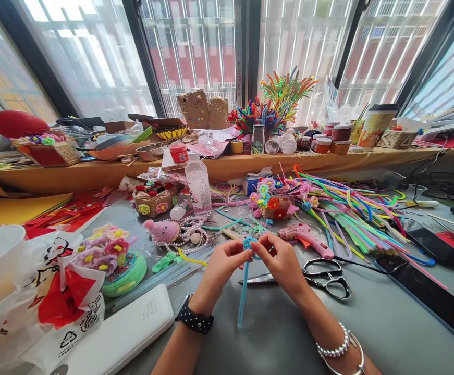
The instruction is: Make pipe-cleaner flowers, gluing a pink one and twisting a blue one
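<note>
Between my two hands is a blue pipe cleaner [243,297], looped into a small flower-like shape at its top, with a straight length hanging down. My left hand [229,260] pinches the looped part from the left. From the right, the thumb and fingers of my right hand [279,258] grip the same loops. Black-handled scissors [326,278] lie on the table beneath and beside my right hand, their blades partly hidden by it. Just behind my hands rests a pink glue gun [305,237].
Loose coloured pipe cleaners [359,224] spread over the right, near a dark phone [430,297]. A flower-trimmed basket [275,205], a clear bottle [198,185] and bead strings [189,237] stand or lie behind. At left are a green flower pot [127,273] and a white case [125,328].
</note>
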`<state>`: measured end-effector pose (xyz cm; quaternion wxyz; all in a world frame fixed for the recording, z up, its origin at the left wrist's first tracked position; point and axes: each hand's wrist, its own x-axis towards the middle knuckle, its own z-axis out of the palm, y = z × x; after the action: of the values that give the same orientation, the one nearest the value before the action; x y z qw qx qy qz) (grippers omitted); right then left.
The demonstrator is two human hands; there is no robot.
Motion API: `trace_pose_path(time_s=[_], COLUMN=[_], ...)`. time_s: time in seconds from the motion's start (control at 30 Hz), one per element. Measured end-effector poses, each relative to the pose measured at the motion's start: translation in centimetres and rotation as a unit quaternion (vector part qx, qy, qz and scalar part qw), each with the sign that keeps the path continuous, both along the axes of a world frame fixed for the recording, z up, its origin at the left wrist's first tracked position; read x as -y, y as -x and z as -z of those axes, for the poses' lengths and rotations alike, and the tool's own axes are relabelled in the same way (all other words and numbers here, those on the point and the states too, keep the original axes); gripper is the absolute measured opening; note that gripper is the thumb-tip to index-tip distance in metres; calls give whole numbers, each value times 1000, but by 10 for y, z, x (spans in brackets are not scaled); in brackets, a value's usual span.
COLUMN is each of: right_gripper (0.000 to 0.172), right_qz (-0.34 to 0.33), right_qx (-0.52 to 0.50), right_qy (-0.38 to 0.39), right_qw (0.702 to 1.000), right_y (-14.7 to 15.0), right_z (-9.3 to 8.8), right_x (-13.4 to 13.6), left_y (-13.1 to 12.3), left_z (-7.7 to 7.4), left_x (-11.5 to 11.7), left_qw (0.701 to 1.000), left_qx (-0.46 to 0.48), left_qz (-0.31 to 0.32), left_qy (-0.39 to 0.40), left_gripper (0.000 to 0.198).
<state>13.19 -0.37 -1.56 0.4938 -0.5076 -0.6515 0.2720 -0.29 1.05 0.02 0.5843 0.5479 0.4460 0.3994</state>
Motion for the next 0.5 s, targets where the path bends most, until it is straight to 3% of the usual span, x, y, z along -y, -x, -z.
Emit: trace_pose_path(time_s=[0.17,0.33,0.5], right_gripper=[31,31,33], right_qz=[-27,-110,-86], right_qx=[67,-31,-6], right_qy=[-26,41,35], right_qw=[997,993,996], right_y=[-2,-3,-2], right_z=[0,0,0], right_x=[0,-1,-1], left_y=[6,11,9], left_z=[-3,-8,-10], left_x=[0,2,3], left_qw=[998,995,996], left_qx=[-41,-22,-41], left_qz=[40,92,69], left_qy=[-11,-26,-44], left_gripper=[19,18,16])
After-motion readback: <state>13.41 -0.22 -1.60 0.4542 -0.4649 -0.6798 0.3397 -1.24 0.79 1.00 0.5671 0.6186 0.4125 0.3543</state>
